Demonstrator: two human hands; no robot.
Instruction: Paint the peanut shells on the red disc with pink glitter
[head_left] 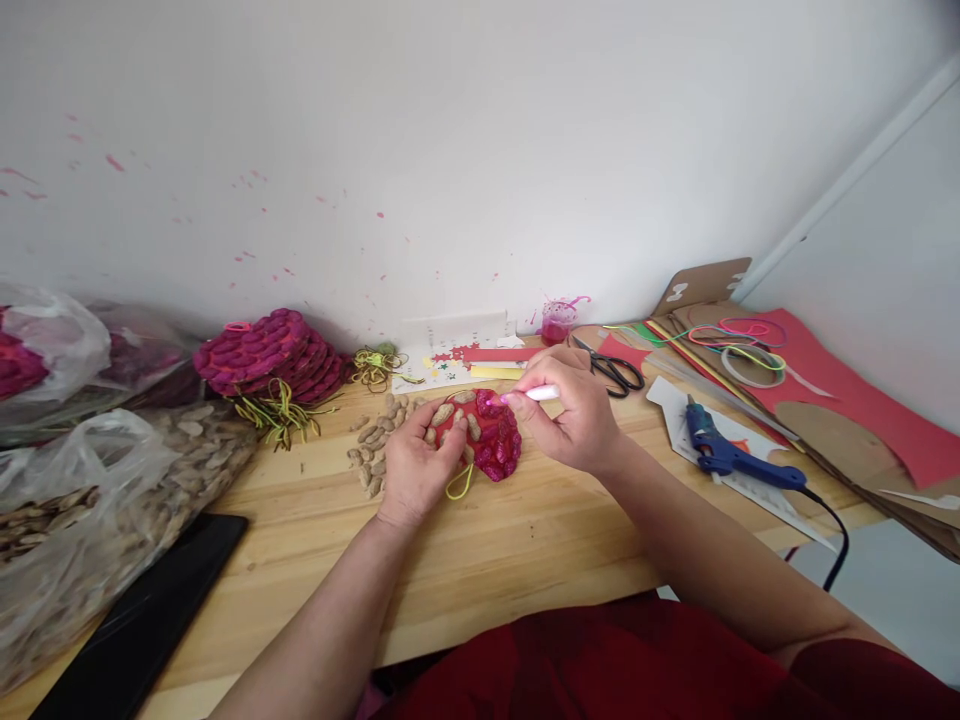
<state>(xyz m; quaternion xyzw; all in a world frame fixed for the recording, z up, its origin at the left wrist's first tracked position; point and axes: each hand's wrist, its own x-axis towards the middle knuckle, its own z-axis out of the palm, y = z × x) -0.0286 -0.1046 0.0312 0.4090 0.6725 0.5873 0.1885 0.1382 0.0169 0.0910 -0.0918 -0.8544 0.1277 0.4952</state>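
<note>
My left hand (420,460) grips the left side of a red peanut-covered disc (499,440), thumb on top, fingers around its far edge. Peanuts on the disc's right part are coated in glossy magenta; those near my left thumb are bare tan. A yellow cord loop (461,485) hangs from the near edge. In my right hand (574,410) is a white-handled paintbrush (543,393), pinched between thumb and fingers. Its magenta tip is at the disc's upper right; whether it touches is hard to tell. Loose peanuts (367,445) lie left of the disc.
At left are stacked magenta peanut discs (262,350), a plastic bag of peanuts (180,460) and a black flat object (150,620). A cup of magenta paint (556,325) stands by the wall. Scissors (619,375), a blue glue gun (735,460) and red sheets (862,390) lie right.
</note>
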